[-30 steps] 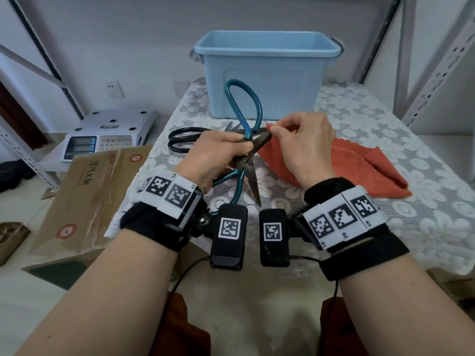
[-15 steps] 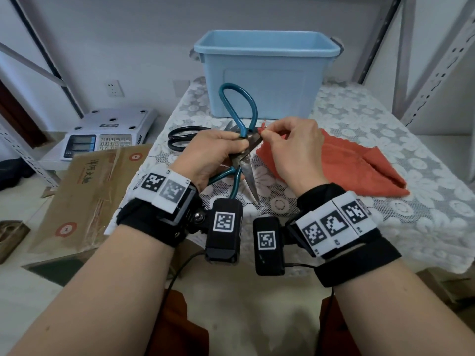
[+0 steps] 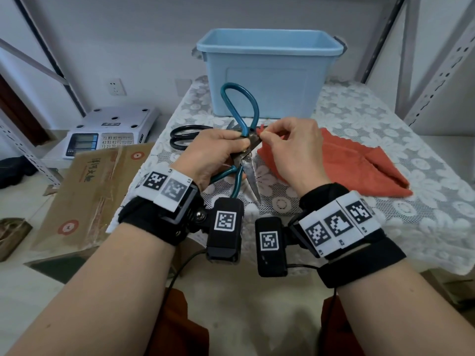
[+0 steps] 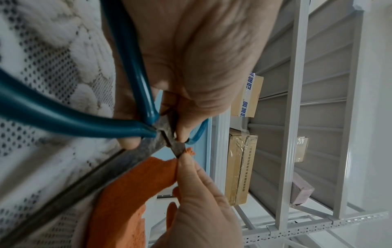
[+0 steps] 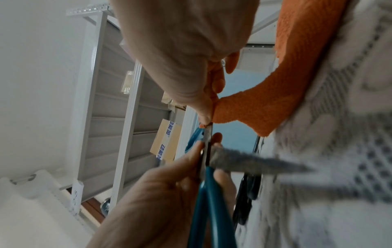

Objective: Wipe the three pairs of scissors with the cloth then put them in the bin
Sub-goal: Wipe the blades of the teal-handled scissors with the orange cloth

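Observation:
My left hand (image 3: 218, 150) grips the teal-handled scissors (image 3: 241, 111) at the pivot, blades spread, one blade (image 3: 250, 176) pointing toward me. My right hand (image 3: 290, 147) pinches a corner of the orange cloth (image 3: 354, 163) against the other blade by the pivot. In the left wrist view the cloth (image 4: 135, 184) meets the dull blade (image 4: 167, 139) under my right fingertips (image 4: 186, 161). The right wrist view shows the same pinch on the teal scissors (image 5: 208, 193). A black-handled pair (image 3: 185, 137) lies on the table behind my left hand. The blue bin (image 3: 270, 73) stands at the back.
A lace tablecloth (image 3: 385, 124) covers the table. To the left, off the table, sit a white scale (image 3: 110, 132) and a cardboard box (image 3: 95, 191). Metal shelf posts (image 3: 437, 73) rise on the right.
My right hand has slid the cloth along the blade toward the pivot, closer to my left hand. The scissors have tilted slightly left.

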